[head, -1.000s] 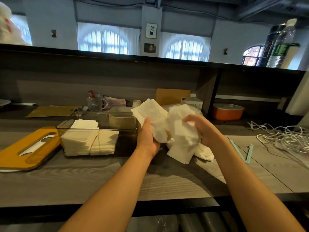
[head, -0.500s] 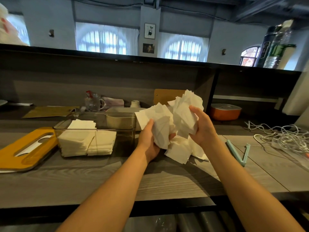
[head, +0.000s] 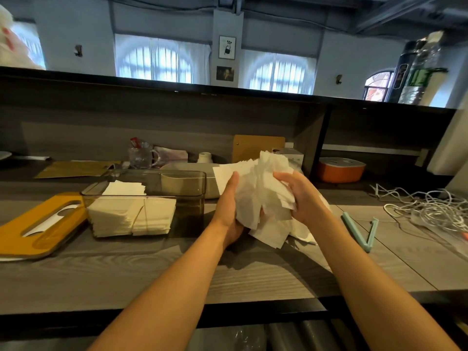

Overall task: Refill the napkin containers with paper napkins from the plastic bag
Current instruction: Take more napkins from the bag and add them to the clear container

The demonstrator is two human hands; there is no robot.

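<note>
The napkins point(head: 255, 196), white and unevenly fanned, are now pressed into 1 bundle, where a moment ago they were 2 splayed handfuls; squaring for loading appears underway. Left hand point(head: 229, 209) and right hand point(head: 302, 196) clasp the bundle just right of the container point(head: 192, 198), above the counter point(head: 157, 272). The container holds 2 stacks, with room at its right end.

Thin white paper napkins point(head: 263, 196), a glossy clear plastic container point(head: 187, 198), and a matt grey wood-grain counter point(head: 152, 269).
</note>
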